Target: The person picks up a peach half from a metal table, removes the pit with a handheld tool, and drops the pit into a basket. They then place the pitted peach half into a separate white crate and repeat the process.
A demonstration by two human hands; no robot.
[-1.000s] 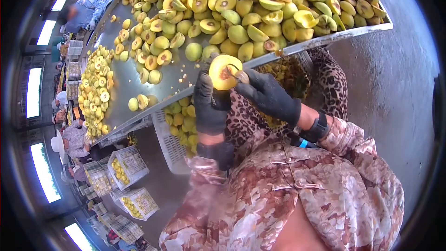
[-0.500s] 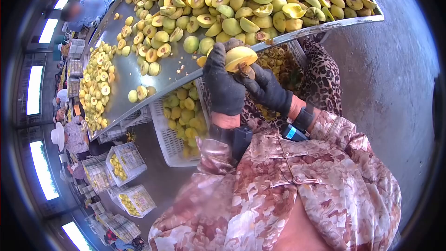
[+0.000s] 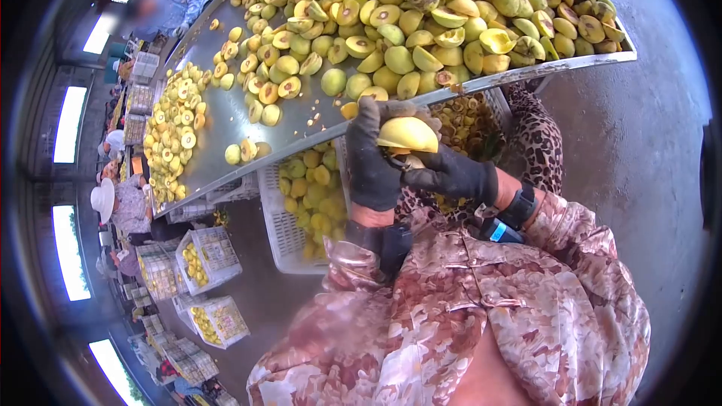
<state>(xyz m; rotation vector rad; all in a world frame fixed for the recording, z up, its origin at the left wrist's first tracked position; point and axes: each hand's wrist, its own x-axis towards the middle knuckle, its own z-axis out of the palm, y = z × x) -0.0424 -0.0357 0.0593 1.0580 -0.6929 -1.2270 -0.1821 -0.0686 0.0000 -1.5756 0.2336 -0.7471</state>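
Observation:
Both my hands wear dark gloves and meet in front of the table's near edge. My left hand (image 3: 374, 158) is closed around a yellow peach half (image 3: 408, 134), its rounded side up and its cut side down. My right hand (image 3: 455, 173) is closed just under the fruit, fingers bent in toward the cut side. Something small and pale shows between the hands below the peach half; I cannot make out what it is. The metal table (image 3: 301, 135) beyond holds a large heap of halved peaches (image 3: 361, 45), several with brown stones showing.
Below the table edge stands a white crate (image 3: 289, 237) of peach halves, with another container of scraps (image 3: 462, 116) beside my leg. More crates (image 3: 209, 259) stand on the floor at left. A person in a blue top (image 3: 169, 11) is at the table's far side; others work further left.
The peach half has turned over so that its rounded side shows more and its cut side faces down. My hands have moved slightly down and right in view, as the whole view shifted.

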